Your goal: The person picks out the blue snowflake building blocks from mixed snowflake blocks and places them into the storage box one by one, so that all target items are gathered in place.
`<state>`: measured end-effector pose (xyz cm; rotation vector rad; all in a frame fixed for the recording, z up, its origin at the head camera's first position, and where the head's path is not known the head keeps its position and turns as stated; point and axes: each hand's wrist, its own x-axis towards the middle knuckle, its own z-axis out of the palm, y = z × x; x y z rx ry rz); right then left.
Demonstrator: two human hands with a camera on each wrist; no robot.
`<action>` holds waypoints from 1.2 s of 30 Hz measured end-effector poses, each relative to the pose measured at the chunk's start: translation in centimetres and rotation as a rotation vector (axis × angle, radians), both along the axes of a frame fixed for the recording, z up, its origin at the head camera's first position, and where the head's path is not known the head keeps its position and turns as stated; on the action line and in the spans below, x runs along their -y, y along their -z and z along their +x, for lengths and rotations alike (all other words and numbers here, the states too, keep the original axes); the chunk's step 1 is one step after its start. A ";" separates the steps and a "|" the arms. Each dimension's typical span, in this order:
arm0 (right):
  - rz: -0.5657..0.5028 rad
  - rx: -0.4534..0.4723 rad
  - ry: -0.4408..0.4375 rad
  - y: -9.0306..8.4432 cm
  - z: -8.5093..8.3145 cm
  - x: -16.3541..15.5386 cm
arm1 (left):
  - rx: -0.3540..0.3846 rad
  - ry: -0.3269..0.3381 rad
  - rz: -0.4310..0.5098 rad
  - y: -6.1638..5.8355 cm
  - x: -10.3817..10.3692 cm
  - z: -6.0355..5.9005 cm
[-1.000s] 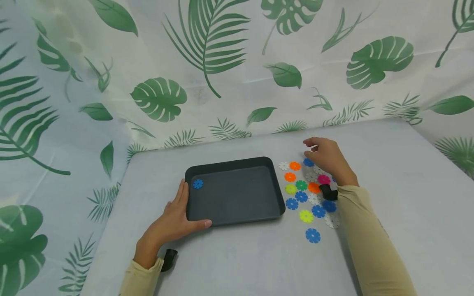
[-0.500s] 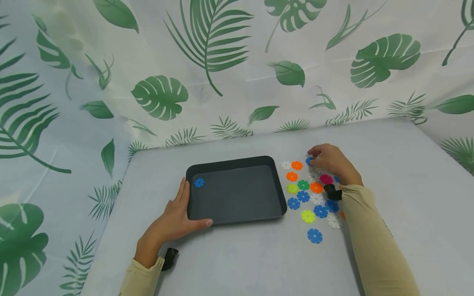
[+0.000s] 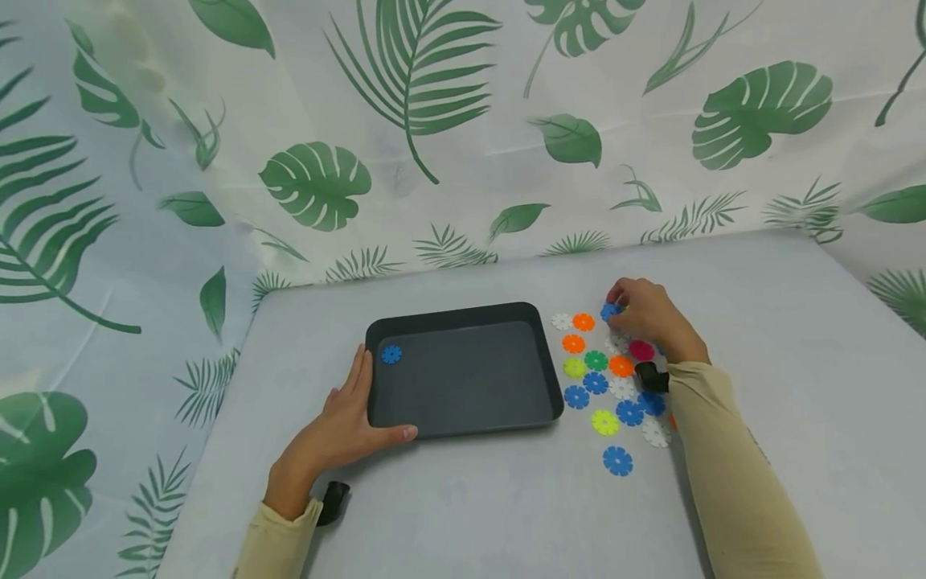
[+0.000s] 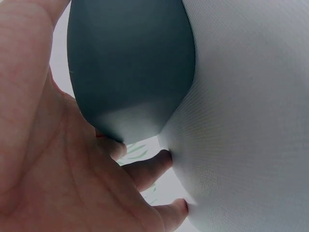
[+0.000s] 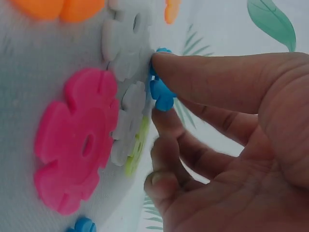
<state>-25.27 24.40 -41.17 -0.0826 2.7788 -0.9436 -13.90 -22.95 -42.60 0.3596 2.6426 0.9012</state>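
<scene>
A dark grey rectangular tray (image 3: 463, 378) lies on the table with one blue notched disc (image 3: 391, 355) inside, near its left wall. My left hand (image 3: 340, 422) rests against the tray's left front corner, fingers straight along the side and thumb on the front edge. In the left wrist view those fingers (image 4: 147, 171) lie beside the tray's outer wall. Beyond the tray's right end, my right hand (image 3: 651, 318) pinches another blue notched disc (image 5: 161, 89) between thumb and fingers at the far side of the scattered discs. A pink disc (image 5: 79, 140) lies close by.
Several flat notched discs in blue, white, orange, yellow and green spread right of the tray, among them a green disc (image 3: 596, 360) and a lone blue disc (image 3: 618, 461) nearest the front. A leaf-printed curtain (image 3: 463, 161) borders the table (image 3: 477, 507) behind.
My right hand has come down to the far blue disc and now pinches it. The left hand stays against the tray, and the whole view has shifted slightly.
</scene>
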 end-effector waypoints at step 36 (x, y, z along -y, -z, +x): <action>-0.474 0.038 0.132 -1.6 0.7 1.6 | 0.018 -0.009 -0.008 -0.4 -0.2 0.1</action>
